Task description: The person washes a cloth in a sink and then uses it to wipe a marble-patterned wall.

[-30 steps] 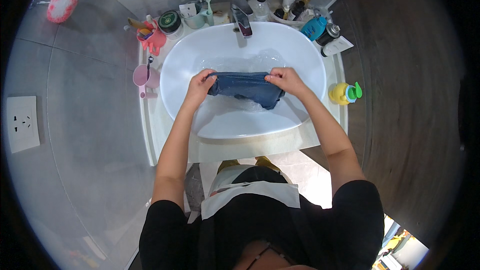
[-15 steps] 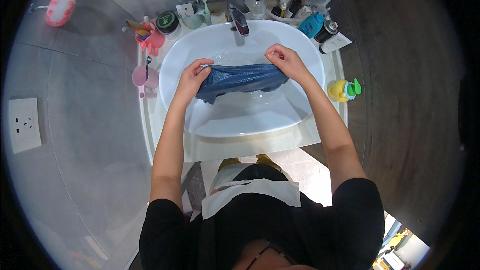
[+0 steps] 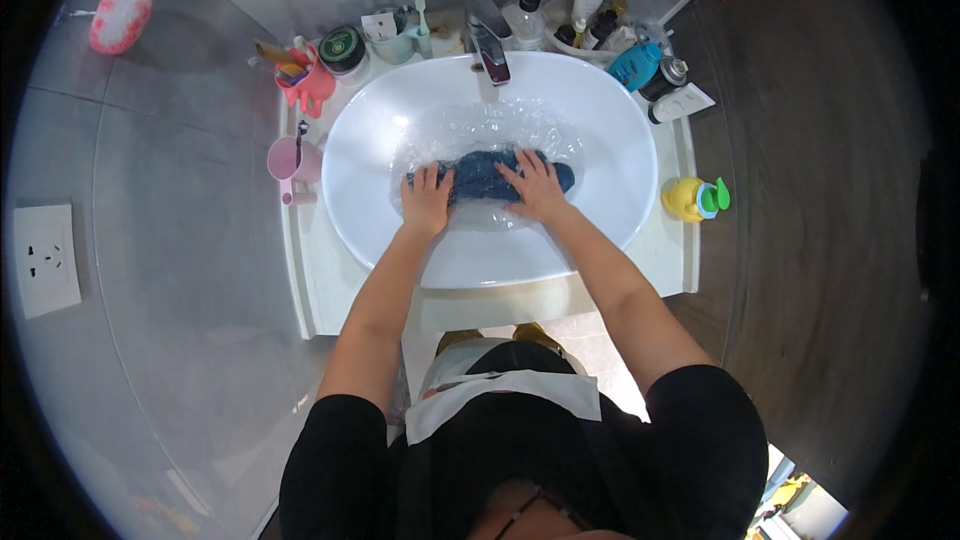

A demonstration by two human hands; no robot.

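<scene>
Along the left of the pale surface (image 3: pixel 322 285) stand a pink mug (image 3: pixel 284 164), a pink holder (image 3: pixel 316 92) of small items, a jar (image 3: pixel 343 50) with a dark green lid and a pale green cup (image 3: pixel 396 47). Farther right come a clear bottle (image 3: pixel 524 30), a blue bottle (image 3: pixel 634 67), a white tube (image 3: pixel 684 102) and a yellow pump bottle (image 3: pixel 686 200). A white socket plate (image 3: pixel 56 280) sits on the grey wall (image 3: pixel 190 240), below a pink-and-white scrubber (image 3: pixel 121 14)

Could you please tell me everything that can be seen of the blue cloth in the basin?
The blue cloth is dark, soft-looking and apparently wet. It lies bunched and creased, stretched roughly left to right, amid clear, rippled water in the white basin. The left hand touches its left part; the right hand spreads over it right of the middle. Its exact shape cannot be told.
</scene>
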